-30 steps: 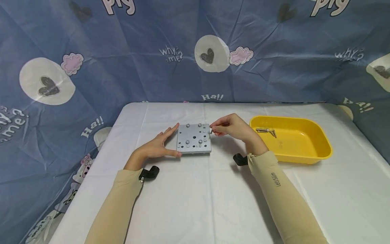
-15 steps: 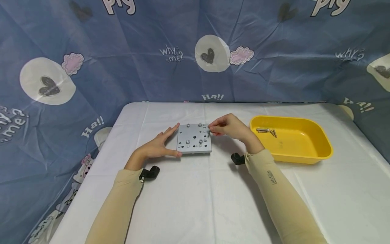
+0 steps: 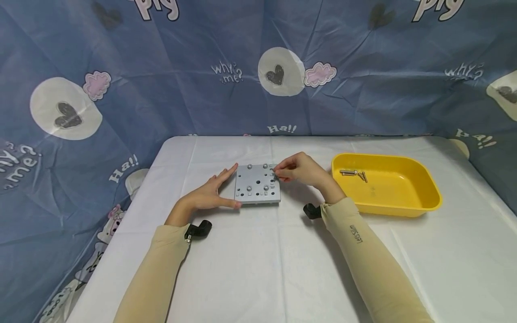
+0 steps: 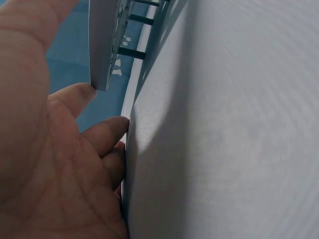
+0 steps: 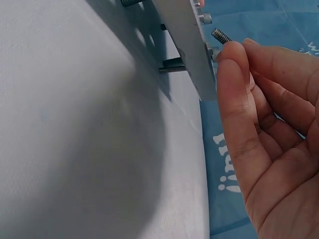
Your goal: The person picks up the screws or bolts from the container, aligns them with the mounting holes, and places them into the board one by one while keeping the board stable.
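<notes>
A grey metal plate [image 3: 252,176] with holes and several screw heads on top lies mid-table; threaded shanks stick out beneath it. My left hand [image 3: 208,194] rests at its left side with straight, spread fingers, the index fingertip at the far left corner and the thumb at the near left one. Above the plate's right part, my right hand [image 3: 300,170] pinches a small screw [image 5: 221,36] between thumb and index finger. Its threaded end points out past the fingertips in the right wrist view; the rest of it is hidden by the fingers.
To the right stands a yellow tray [image 3: 404,207] with several loose screws [image 3: 355,174] at its left end. White cloth [image 3: 238,260] covers the table, and a blue patterned curtain [image 3: 202,103] hangs behind it.
My right hand has moved left with the screw, from beside the plate's right edge to over its right part. The left hand and plate have stayed put.
</notes>
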Demonstrator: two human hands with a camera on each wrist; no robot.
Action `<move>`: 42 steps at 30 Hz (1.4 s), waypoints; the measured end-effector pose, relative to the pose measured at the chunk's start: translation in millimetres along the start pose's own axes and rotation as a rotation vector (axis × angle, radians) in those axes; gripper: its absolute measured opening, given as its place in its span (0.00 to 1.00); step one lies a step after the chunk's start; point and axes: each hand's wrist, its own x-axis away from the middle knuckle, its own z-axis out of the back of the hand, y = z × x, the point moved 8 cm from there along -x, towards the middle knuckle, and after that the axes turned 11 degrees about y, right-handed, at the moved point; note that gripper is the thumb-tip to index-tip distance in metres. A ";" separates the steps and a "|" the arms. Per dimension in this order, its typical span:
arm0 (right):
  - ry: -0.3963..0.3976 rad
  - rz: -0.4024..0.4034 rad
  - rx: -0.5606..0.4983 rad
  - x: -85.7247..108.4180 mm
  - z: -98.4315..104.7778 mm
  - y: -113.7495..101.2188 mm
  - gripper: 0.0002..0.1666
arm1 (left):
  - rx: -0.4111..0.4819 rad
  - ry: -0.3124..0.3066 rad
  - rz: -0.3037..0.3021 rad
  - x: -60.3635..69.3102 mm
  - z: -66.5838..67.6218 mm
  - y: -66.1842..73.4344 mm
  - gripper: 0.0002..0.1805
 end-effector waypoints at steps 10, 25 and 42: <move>-0.007 -0.008 -0.004 -1.0 -8.0 -2.4 0.13 | -0.010 0.002 -0.003 0.3 -0.4 -0.5 0.70; -0.011 -0.010 0.000 -4.4 -8.5 2.8 0.13 | -0.020 0.001 -0.006 -0.9 -1.0 -0.5 0.70; -0.032 -0.016 -0.011 -3.3 -12.4 -1.3 0.14 | -0.008 0.000 -0.006 -0.6 -0.4 -0.8 0.71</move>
